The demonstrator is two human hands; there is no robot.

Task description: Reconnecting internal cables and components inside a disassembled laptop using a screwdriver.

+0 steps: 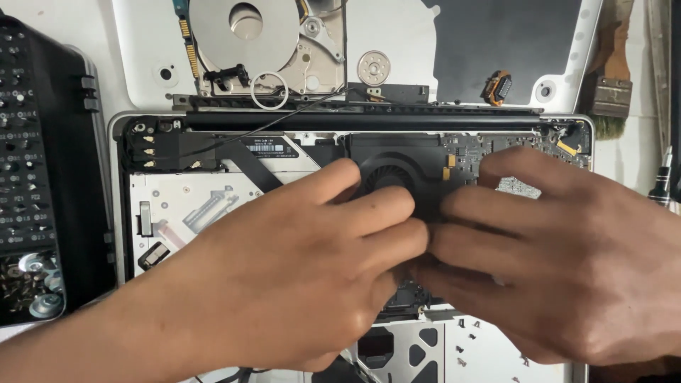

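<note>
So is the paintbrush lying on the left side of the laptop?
No, the paintbrush lies at the right, above the laptop's corner; the black bit case is on the left.

Your left hand (305,273) and right hand (560,259) meet fingertip to fingertip over the middle of the opened silver laptop chassis (119,213), so whatever lies under them on the black logic board (468,152) is hidden; you cannot tell whether either hand grips anything. The round black cooling fan (390,174) shows only its upper half. The black screwdriver bit case (35,177) runs off the left edge, its markings too small to read. The wooden-handled brush (611,85) is cut off at the top, and the dark screwdriver (661,181) by the right edge.
</note>
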